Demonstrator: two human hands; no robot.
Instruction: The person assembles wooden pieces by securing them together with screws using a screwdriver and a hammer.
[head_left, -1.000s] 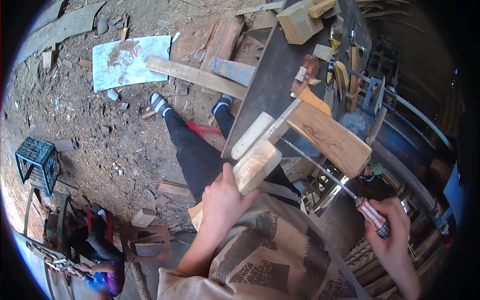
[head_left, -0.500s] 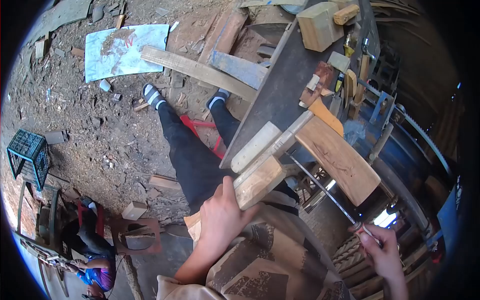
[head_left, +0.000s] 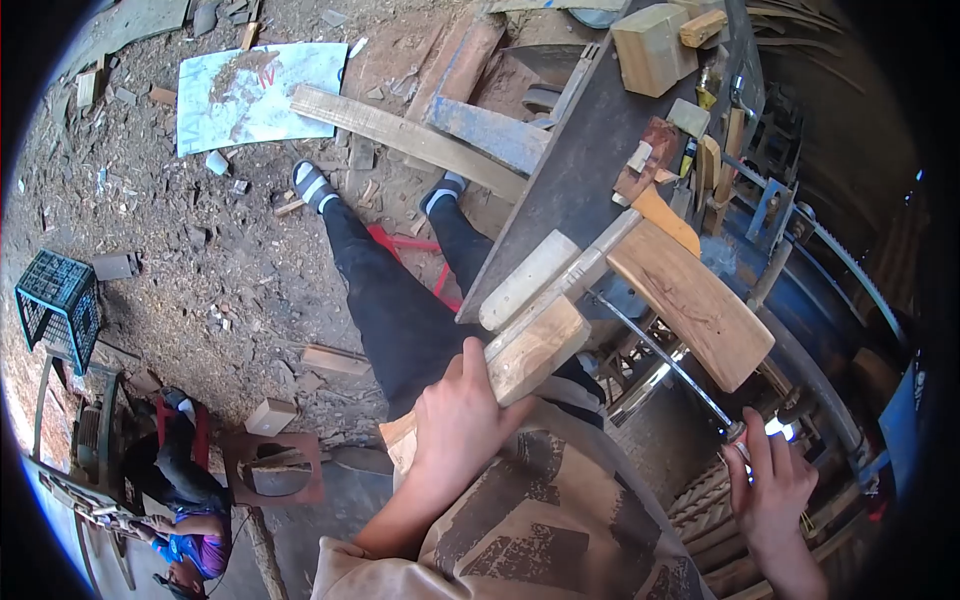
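Note:
My left hand (head_left: 458,415) is closed around the near end of a pale wooden piece (head_left: 540,345), with a finger lying along its side. That piece rests against a narrow wooden strip (head_left: 590,262) reaching onto the dark bench. At the right, the thumb and fingers of my right hand (head_left: 775,480) pinch the reddish handle of a long thin metal rod (head_left: 670,362). The rod slants up toward the wooden pieces, where its far tip is hard to make out. Just above it, a broad brown wooden block (head_left: 690,305) juts out from the bench.
On the dark bench (head_left: 560,180) lie a pale rounded wooden piece (head_left: 528,280), an orange handle-shaped piece (head_left: 667,222) and a thick wood block (head_left: 652,50). A saw blade (head_left: 845,260) runs along the right. A crate (head_left: 58,305) and another person (head_left: 190,520) are at left.
The fingers of my right hand have shifted and straightened on the rod's handle. My view has tilted slightly, so the bench and wooden pieces appear a little further right.

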